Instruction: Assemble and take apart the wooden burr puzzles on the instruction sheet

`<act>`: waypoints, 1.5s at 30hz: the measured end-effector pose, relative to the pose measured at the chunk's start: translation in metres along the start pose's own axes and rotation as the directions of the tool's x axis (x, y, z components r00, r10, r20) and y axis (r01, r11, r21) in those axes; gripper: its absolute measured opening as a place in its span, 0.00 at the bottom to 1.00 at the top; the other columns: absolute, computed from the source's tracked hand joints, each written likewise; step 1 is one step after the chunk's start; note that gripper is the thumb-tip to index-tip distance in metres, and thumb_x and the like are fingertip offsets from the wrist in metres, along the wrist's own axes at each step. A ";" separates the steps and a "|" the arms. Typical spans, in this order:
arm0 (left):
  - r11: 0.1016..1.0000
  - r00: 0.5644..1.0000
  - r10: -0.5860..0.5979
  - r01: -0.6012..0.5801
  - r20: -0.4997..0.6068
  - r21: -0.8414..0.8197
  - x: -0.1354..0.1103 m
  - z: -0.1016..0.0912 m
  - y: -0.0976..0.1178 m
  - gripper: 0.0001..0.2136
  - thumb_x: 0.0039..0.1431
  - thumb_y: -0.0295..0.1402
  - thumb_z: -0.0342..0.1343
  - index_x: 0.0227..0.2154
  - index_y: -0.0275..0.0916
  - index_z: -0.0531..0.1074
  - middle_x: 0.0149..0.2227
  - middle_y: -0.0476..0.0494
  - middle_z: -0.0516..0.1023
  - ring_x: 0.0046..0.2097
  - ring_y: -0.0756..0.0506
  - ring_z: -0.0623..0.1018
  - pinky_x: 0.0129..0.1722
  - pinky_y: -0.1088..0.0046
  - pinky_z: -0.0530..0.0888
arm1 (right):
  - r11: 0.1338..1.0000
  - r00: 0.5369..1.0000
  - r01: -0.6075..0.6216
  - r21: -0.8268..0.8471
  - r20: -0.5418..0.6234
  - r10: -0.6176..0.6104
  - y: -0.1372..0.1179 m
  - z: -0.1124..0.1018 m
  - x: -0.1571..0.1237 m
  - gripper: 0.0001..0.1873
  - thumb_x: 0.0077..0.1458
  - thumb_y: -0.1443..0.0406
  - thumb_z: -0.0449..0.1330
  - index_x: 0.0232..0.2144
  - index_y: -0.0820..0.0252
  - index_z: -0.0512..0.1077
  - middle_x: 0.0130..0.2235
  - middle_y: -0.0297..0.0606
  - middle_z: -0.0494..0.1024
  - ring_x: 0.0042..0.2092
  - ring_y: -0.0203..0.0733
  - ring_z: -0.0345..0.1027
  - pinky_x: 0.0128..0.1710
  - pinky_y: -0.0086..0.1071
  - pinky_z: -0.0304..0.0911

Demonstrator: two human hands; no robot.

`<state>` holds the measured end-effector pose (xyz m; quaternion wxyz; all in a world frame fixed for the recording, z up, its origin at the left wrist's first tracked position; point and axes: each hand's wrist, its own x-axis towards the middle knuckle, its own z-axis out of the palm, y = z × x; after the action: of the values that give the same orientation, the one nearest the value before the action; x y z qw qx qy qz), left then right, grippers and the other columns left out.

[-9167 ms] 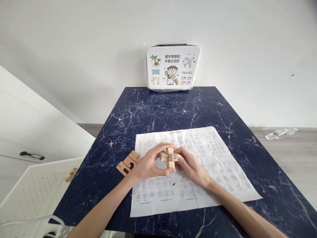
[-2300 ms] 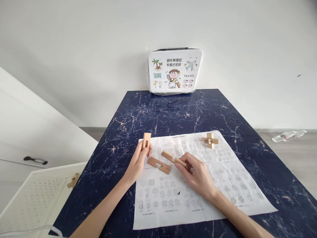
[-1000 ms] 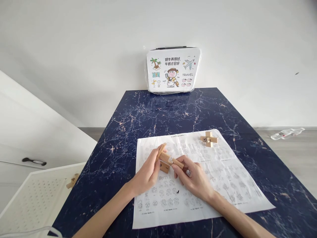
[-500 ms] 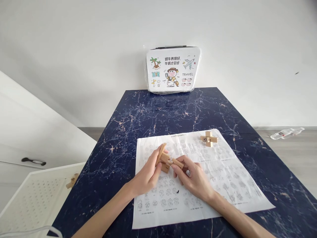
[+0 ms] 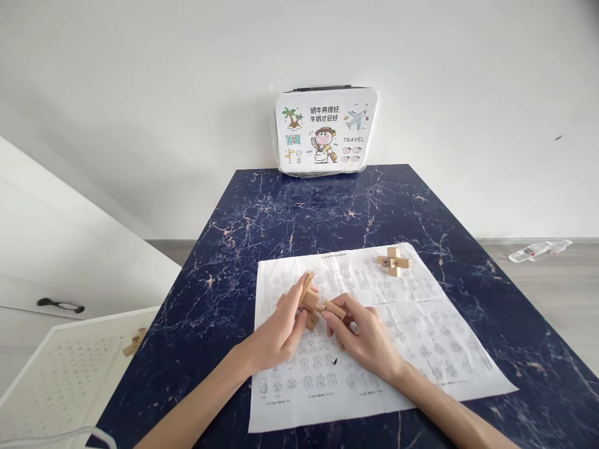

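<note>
My left hand is closed around a cluster of wooden burr puzzle pieces, one of them with a curved edge standing up along the fingers. My right hand pinches a short wooden puzzle bar close to the cluster's right side. Whether the bar touches the cluster I cannot tell. Both hands are over a printed instruction sheet covered in small diagrams. An assembled cross-shaped wooden puzzle rests on the sheet's far right corner.
The sheet lies on a dark blue marbled table. A white cartoon-printed case in clear wrapping leans on the wall at the far edge. On the left, a white perforated surface bears a wooden piece. A plastic bottle lies on the floor at right.
The cluster in my left hand has turned slightly and shifted a little to the left. My right hand keeps the bar in nearly the same place.
</note>
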<state>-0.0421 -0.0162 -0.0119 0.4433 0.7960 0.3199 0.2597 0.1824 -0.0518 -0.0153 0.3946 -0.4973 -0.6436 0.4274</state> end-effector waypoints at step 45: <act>0.997 0.975 -0.052 0.037 -0.216 -0.075 0.012 0.016 0.007 0.24 0.81 0.41 0.45 0.74 0.51 0.51 0.55 0.38 0.78 0.56 0.40 0.80 0.61 0.50 0.75 | 0.880 0.919 0.324 -0.348 -0.105 -0.380 0.000 0.015 -0.006 0.07 0.77 0.60 0.52 0.43 0.53 0.68 0.26 0.32 0.79 0.21 0.39 0.72 0.22 0.32 0.62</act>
<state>-0.0213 -0.0189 -0.0119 0.4390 0.7393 0.3750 0.3465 0.1698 -0.0602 -0.0205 0.4322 -0.4642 -0.7487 0.1926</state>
